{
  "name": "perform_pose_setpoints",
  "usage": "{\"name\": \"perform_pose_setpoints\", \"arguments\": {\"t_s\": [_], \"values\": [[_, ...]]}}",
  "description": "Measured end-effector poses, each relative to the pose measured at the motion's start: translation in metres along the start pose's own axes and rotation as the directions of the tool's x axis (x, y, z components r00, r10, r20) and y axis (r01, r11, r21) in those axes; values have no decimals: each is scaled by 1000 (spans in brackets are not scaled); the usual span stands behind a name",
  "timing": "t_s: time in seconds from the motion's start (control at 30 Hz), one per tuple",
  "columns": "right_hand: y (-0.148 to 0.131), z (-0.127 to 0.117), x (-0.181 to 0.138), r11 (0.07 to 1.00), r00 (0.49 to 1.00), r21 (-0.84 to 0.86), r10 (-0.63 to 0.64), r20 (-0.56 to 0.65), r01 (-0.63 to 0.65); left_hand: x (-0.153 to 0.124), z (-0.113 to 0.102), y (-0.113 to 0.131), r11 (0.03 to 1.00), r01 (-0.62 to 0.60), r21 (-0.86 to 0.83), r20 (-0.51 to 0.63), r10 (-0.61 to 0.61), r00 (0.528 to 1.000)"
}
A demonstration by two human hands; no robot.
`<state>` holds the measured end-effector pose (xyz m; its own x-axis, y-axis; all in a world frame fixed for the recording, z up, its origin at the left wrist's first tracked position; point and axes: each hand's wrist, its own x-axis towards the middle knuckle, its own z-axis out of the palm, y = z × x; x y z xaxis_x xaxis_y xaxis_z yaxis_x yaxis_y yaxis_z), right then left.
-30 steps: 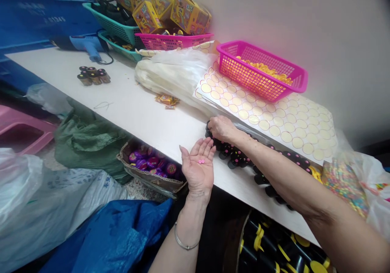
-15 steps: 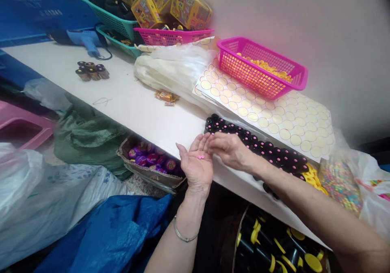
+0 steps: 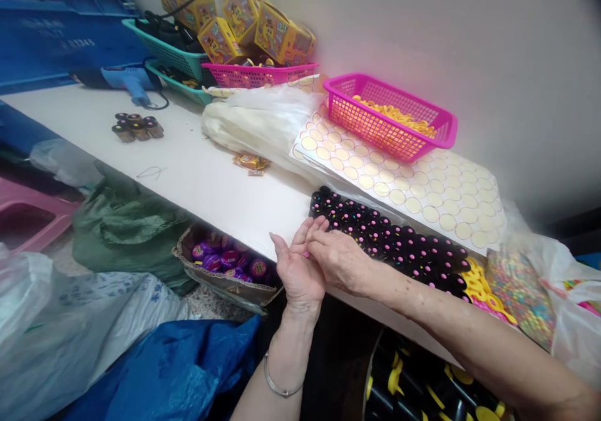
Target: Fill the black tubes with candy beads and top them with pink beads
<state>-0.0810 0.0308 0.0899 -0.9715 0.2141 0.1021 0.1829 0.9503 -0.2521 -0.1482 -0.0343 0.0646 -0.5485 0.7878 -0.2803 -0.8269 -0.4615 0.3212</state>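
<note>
My left hand (image 3: 295, 269) lies palm up at the table's front edge, fingers stretched, with small pink candies (image 3: 306, 255) resting in the palm. My right hand (image 3: 339, 259) covers that palm, its fingertips pinched together on the candies. Just behind both hands stands a long double row of small black bottles (image 3: 389, 236) with pink dots in their open tops. A sheet of round cream stickers (image 3: 413, 186) lies behind the bottles.
A pink basket (image 3: 425, 139) of yellow caps sits on the sticker sheet. A plastic bag (image 3: 263, 120), candy wrappers (image 3: 248, 161), several dark bottles (image 3: 134, 126) and a blue tool (image 3: 129, 79) lie further left. A bag of coloured candy (image 3: 519, 292) is at right. A box of purple tins (image 3: 230, 261) is below the table.
My right hand left the black bottles and came back onto my left palm, where it now pinches at the pink candies. The view shifted slightly downward.
</note>
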Motion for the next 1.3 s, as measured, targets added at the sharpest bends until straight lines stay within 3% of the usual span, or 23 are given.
{"name": "perform_pose_setpoints", "arguments": {"t_s": [0.1,0.23,0.33,0.43,0.6,1.0,1.3], "values": [[12,-7,4,995,998,86,-40,-42,43,2,-1,2,999,-5,-45,-31,4,1000],[55,-16,28,982,949,135,164,-270,-131,4,-3,3,995,-10,-101,-12,9,1000],[91,-17,54,961,913,-60,236,-332,-270,4,-4,3,996,-2,-95,10,3,1000],[111,-14,72,931,951,-289,144,-274,-224,4,-4,3,996,4,-92,-3,-5,1000],[115,-7,77,860,985,-492,63,-163,-137,5,-4,4,996,17,-89,-14,-19,1000],[118,-10,88,852,993,-510,107,-48,-116,5,-5,5,993,33,-116,-25,-36,999],[121,-4,86,834,985,-525,130,-114,-171,6,-6,6,992,25,-121,-30,-29,999]]}}
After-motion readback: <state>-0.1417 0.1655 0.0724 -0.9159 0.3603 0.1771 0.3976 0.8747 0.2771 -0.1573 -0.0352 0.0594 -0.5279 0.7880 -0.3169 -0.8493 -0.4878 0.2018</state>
